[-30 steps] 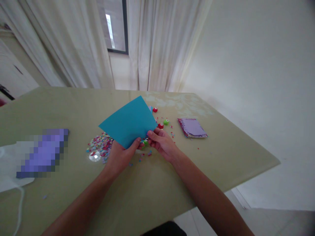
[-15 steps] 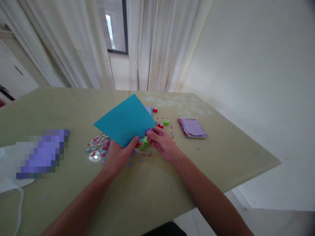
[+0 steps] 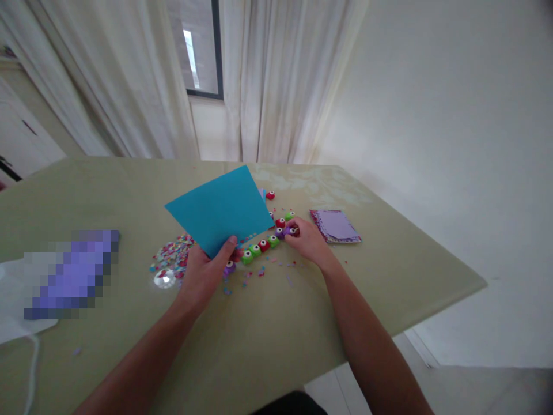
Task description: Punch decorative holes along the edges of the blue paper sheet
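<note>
My left hand (image 3: 207, 275) grips a blue sheet of paper (image 3: 222, 207) by its lower corner, thumb on top. The sheet tilts above the table, with small holes along its lower right edge. My right hand (image 3: 307, 239) is off the paper, its fingers closed around a small purple paper punch (image 3: 292, 231) at the right end of a row. That row holds green, red and purple punches with round white eye-like tops, among them a red punch (image 3: 264, 246) and a green punch (image 3: 247, 257). Another purple punch (image 3: 230, 267) lies beside my left hand.
Left of my left hand lies a pile of coloured confetti (image 3: 173, 253) with a clear round disc (image 3: 165, 279). A stack of paper squares (image 3: 337, 225) rests at the right. A blurred purple item (image 3: 78, 274) lies on white plastic (image 3: 12, 288). Paper bits dot the table (image 3: 268, 334).
My right hand has moved right, away from the paper's edge, with the purple punch. The sheet has turned slightly in my left hand, and more of the punch row shows.
</note>
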The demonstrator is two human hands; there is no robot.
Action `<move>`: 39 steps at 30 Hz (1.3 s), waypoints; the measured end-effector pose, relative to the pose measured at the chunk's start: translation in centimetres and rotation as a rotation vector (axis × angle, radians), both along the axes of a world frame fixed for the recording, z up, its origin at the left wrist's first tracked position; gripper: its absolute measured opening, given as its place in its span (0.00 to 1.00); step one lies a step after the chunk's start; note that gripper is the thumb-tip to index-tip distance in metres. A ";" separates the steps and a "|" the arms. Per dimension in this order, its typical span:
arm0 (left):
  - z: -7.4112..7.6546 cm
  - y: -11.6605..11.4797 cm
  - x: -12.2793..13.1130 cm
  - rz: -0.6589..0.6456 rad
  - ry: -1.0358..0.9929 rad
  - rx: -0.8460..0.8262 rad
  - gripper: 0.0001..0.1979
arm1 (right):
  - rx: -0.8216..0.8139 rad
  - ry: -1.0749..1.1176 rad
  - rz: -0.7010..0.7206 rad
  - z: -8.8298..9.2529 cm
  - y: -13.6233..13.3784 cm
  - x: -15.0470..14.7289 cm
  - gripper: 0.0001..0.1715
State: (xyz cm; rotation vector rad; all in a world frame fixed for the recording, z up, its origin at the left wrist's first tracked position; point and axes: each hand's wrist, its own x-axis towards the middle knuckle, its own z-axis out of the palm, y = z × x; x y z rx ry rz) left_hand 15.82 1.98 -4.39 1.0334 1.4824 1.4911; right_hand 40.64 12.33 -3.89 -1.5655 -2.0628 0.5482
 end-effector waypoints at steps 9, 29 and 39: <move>-0.3 0.1 -0.2 0.011 -0.069 0.003 0.22 | -0.030 -0.077 0.038 -0.2 0.5 0.4 0.10; 0.8 -0.6 0.2 0.013 -0.002 -0.011 0.21 | 0.220 0.082 -0.129 -1.1 1.9 -1.4 0.12; 0.6 -0.7 0.3 0.047 -0.107 0.013 0.22 | -0.358 1.076 0.170 0.6 -2.6 -4.5 0.18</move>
